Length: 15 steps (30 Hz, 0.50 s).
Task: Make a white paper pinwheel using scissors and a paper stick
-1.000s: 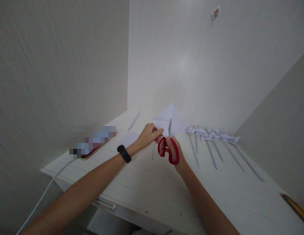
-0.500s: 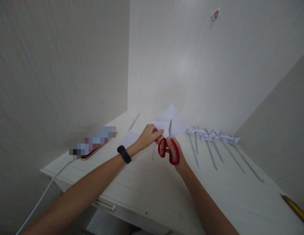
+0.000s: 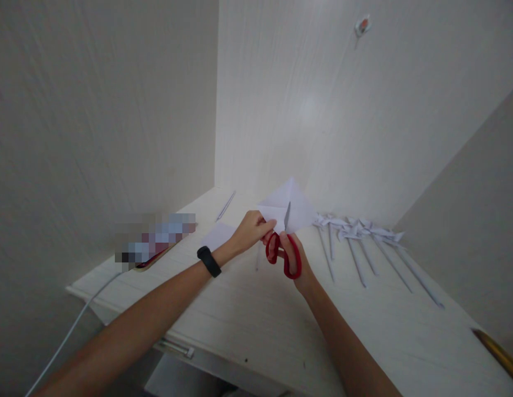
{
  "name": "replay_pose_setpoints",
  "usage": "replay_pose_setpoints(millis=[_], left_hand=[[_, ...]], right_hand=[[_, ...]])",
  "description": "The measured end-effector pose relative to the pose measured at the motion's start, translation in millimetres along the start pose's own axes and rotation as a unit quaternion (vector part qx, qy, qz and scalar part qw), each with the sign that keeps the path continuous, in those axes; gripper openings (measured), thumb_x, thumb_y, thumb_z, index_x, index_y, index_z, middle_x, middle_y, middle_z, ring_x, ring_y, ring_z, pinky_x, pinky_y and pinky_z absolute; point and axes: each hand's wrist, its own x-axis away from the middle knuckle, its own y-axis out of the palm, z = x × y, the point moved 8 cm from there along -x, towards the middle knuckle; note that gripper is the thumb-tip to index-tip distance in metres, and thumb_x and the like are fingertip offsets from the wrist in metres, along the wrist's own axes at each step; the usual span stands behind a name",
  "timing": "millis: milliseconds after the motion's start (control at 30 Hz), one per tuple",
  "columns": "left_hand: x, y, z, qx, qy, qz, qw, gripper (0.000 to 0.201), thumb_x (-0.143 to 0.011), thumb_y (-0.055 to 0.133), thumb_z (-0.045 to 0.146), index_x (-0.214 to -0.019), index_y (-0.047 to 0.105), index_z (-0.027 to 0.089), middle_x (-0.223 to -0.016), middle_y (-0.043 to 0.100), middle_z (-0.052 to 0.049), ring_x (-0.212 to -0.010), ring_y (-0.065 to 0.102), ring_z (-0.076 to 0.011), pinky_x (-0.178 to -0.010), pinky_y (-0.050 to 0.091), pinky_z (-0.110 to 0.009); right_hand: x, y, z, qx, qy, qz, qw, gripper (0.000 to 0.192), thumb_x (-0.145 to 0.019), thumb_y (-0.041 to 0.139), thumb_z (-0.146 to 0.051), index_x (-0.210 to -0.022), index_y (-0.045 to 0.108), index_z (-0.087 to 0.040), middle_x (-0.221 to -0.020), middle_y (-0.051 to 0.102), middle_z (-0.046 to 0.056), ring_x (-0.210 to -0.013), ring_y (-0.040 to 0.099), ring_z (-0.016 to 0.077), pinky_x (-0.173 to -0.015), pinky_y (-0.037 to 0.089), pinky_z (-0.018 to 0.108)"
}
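A white sheet of paper [image 3: 301, 207] with crease lines and a slit is held up over the desk, one corner pointing away from me. My left hand [image 3: 254, 227] pinches its near left edge, a black band [image 3: 209, 261] round the wrist. Red-handled scissors [image 3: 293, 264] sit in my right hand [image 3: 301, 266], thumb and fingers through the loops. Their blades are mostly hidden behind the hands and the paper. Both hands are close together, almost touching.
Several white paper pinwheels [image 3: 355, 229] on rolled sticks lie to the right. Another paper sheet [image 3: 217, 236] and a thin paper stick [image 3: 226, 206] lie left. A blurred-out phone-like device [image 3: 159, 242] with a white cable [image 3: 80, 314] rests near the left edge. Walls close in the desk [image 3: 239, 320].
Almost nothing differs. The scissor handles have drawn very slightly closer together, and the view has shifted a little.
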Motion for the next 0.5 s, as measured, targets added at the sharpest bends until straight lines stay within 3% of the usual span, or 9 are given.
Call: replay_pose_setpoints(millis=[500], left_hand=[[0.4, -0.2, -0.9, 0.007, 0.002, -0.003, 1.000, 0.032, -0.079, 0.045, 0.022, -0.047, 0.047, 0.014, -0.038, 0.048, 0.003, -0.037, 0.045, -0.0063, -0.043, 0.037, -0.017]], right_hand=[[1.8, 2.5, -6.3, 0.003, -0.007, -0.011, 1.000, 0.035, -0.089, 0.045, -0.052, -0.080, 0.053, -0.019, -0.063, 0.052, -0.002, -0.048, 0.046, 0.0102, -0.048, 0.040, 0.025]])
